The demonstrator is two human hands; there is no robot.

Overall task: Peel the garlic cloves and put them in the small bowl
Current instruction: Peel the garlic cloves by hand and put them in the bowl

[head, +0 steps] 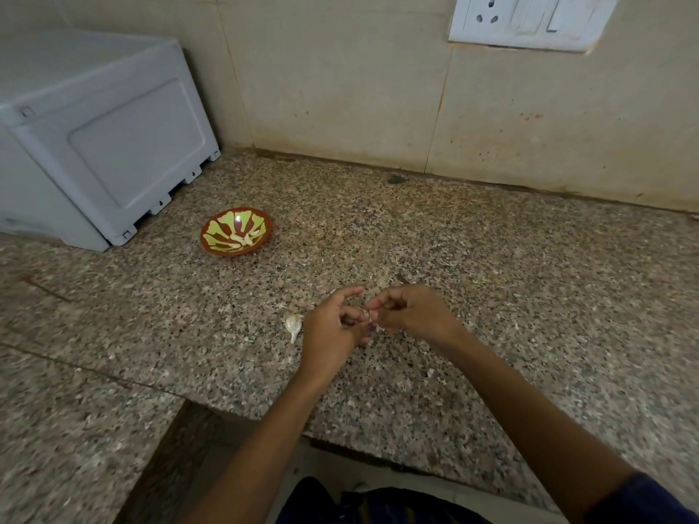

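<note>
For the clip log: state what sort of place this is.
Most likely a home kitchen: a speckled granite counter against a stained tiled wall with a socket plate, a small painted bowl holding peeled cloves, and both hands peeling a garlic clove.

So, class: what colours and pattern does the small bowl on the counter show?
Reddish-brown small bowl with yellow-green petal-like patches inside; seen in the head view.

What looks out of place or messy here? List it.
Little stands out. Bits of peel lie scattered on the counter, a dark chip sits by the wall, and reddish specks stain the tiles. The bowl stands upright, nothing spilled. Both hands pinch a clove.
</note>
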